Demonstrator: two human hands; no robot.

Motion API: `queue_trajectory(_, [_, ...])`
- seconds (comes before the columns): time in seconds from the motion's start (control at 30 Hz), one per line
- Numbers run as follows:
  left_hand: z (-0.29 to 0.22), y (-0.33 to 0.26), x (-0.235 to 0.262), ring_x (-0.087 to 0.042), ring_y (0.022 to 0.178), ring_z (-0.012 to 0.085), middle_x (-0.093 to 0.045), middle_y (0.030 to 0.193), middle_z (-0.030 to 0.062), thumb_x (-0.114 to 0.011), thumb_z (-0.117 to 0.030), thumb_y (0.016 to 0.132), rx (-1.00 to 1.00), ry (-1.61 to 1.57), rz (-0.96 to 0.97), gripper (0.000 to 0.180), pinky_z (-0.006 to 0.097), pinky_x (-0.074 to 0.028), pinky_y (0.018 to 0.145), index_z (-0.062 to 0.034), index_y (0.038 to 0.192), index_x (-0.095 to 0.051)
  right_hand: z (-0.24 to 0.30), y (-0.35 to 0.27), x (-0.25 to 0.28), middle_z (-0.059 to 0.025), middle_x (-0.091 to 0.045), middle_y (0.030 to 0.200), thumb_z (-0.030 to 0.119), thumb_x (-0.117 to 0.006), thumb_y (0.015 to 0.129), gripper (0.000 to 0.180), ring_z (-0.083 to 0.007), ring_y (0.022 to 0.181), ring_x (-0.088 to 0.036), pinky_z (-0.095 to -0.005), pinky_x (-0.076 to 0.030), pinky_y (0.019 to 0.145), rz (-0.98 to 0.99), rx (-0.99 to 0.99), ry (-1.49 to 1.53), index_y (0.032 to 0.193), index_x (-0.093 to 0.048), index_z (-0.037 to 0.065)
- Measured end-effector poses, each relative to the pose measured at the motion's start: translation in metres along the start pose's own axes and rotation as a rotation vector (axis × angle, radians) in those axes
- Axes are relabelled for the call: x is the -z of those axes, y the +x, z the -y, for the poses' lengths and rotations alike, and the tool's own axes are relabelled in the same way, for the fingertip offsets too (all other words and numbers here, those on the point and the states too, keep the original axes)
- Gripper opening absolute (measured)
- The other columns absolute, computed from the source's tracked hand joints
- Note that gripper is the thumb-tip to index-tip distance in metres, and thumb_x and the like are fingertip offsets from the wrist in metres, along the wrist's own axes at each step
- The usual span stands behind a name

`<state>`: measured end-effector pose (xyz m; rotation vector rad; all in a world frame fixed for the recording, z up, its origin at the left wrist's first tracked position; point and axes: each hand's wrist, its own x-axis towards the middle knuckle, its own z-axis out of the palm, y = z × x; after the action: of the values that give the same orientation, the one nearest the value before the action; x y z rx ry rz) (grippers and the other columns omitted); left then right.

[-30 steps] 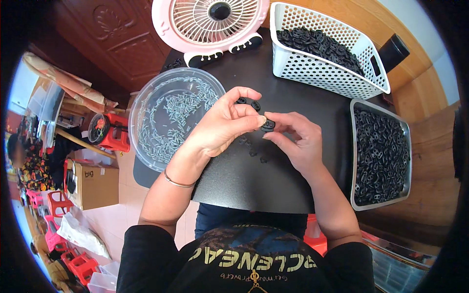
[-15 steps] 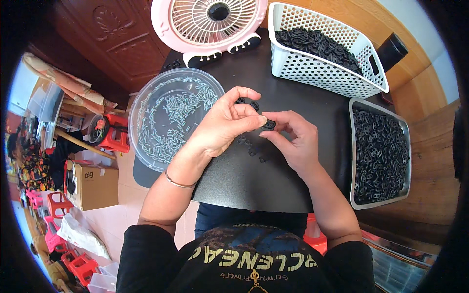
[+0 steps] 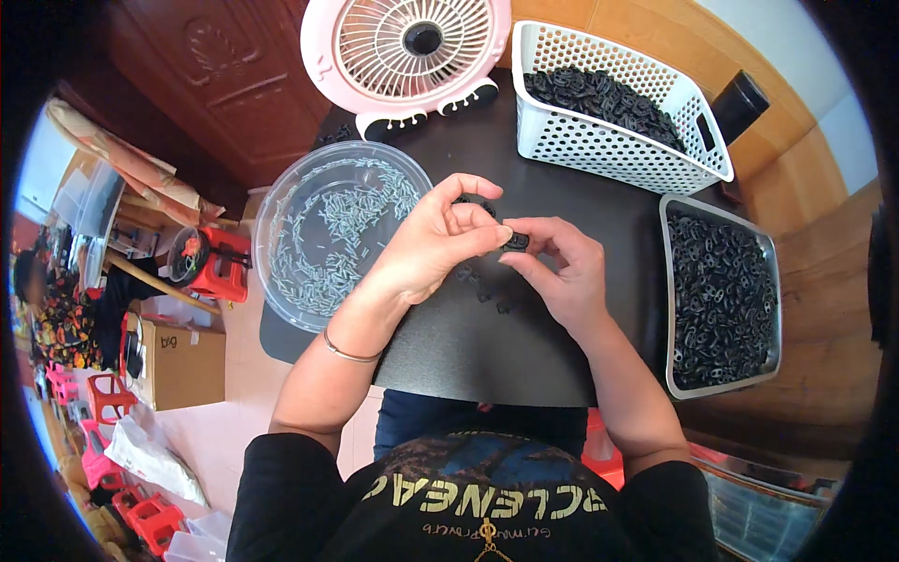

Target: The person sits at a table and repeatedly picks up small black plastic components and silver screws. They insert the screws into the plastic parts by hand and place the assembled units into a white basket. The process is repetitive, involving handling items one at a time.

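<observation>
Over the middle of the dark table, a small black plastic piece point(image 3: 515, 242) is pinched between my two hands. My right hand point(image 3: 562, 265) grips it with thumb and fingers from the right. My left hand point(image 3: 440, 236) presses thumb and forefinger together at its left end; whether a pin is between those fingertips is hidden. Several loose black pieces point(image 3: 482, 298) lie on the table below my hands, and others sit partly behind my left fingers. Left of my left hand stands a round clear tub point(image 3: 265, 220) with many small silvery pins point(image 3: 342, 220) in it.
A white perforated basket point(image 3: 599, 161) of black parts stands at the back right, near a black cylinder point(image 3: 740, 105). A metal tray point(image 3: 670, 309) of black oval pieces is at the right edge. A pink fan point(image 3: 323, 56) stands at the back. Stools and a cardboard box point(image 3: 183, 370) are left.
The view has shifted slightly. My hands keep almost the same pose around the small black piece.
</observation>
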<state>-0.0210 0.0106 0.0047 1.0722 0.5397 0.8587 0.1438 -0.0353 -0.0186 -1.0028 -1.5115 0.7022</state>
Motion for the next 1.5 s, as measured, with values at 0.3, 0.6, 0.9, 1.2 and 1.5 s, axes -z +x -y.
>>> queue_trajectory(0.3, [-0.05,-0.009,0.012,-0.055,0.074,0.0075,-0.061,0.08,0.0044,-0.055,-0.012,0.084,-0.423,0.335,-0.306,0.016,0.019,-0.041,0.064,-0.0023,0.097,-0.054,0.04,0.1,0.045,-0.0177,-0.057,0.097,0.008,-0.052,0.085,0.037,-0.0199,0.089,-0.058,-0.0251,-0.048,0.08,-0.416,-0.092,0.735,0.113,-0.041,-0.013])
queue_trajectory(0.6, [-0.059,-0.044,0.06,-0.057,0.072,0.0218,-0.057,0.076,0.0096,-0.058,0.001,0.07,-0.37,1.603,-0.001,0.015,0.032,-0.045,0.065,-0.002,0.085,-0.056,0.013,0.028,0.016,-0.0058,-0.061,0.087,0.007,-0.057,0.081,0.025,-0.01,0.077,-0.057,-0.0221,-0.047,0.068,0.087,-0.35,0.088,0.105,-0.056,0.001])
queue_trajectory(0.9, [-0.045,-0.052,0.071,-0.055,0.076,0.0301,-0.053,0.076,0.0118,-0.058,-0.001,0.065,-0.292,1.724,0.059,0.013,0.038,-0.045,0.067,-0.0025,0.078,-0.057,-0.01,0.007,0.017,-0.005,-0.061,0.082,0.002,-0.056,0.079,0.025,-0.0086,0.072,-0.058,-0.021,-0.047,0.066,-0.035,-0.296,0.026,0.104,-0.058,0.003])
queue_trajectory(1.2, [-0.042,-0.04,0.069,-0.055,0.07,0.0316,-0.053,0.071,0.0125,-0.057,-0.002,0.06,-0.201,1.744,0.05,0.008,0.039,-0.045,0.063,-0.0011,0.067,-0.052,-0.013,0.006,0.017,-0.0072,-0.058,0.081,0.007,-0.064,0.073,0.021,-0.0154,0.067,-0.058,-0.0253,-0.048,0.062,0.172,-0.179,-0.328,0.094,-0.062,0.005])
queue_trajectory(1.5, [-0.047,-0.015,0.022,-0.052,0.057,0.0105,-0.055,0.061,0.0051,-0.058,0.001,0.066,-0.281,1.13,-0.041,0.006,0.024,-0.044,0.056,0.0003,0.068,-0.053,-0.013,0.013,0.002,-0.0063,-0.058,0.088,0.008,-0.063,0.071,0.019,-0.0221,0.083,-0.054,-0.031,-0.046,0.073,0.209,0.204,-0.623,0.09,-0.061,0.007])
